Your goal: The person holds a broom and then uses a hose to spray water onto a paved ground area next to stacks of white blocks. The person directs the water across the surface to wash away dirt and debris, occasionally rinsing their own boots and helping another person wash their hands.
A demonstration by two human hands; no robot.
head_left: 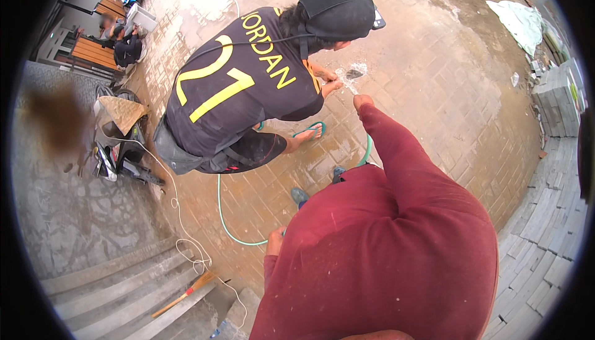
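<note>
Out over wet paving [328, 152], the right hand [363, 101], grip unreadable as with the left hand [274, 241], could bump the co-worker's hands [333, 85] if it slips left!

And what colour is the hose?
Light green. The hose shows best in the head view.

hose [238, 241] between broom [200, 281] and stacked blocks [539, 216]

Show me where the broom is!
In the head view, the broom lies at the lower left, on the grey steps, near the white cord.
</note>
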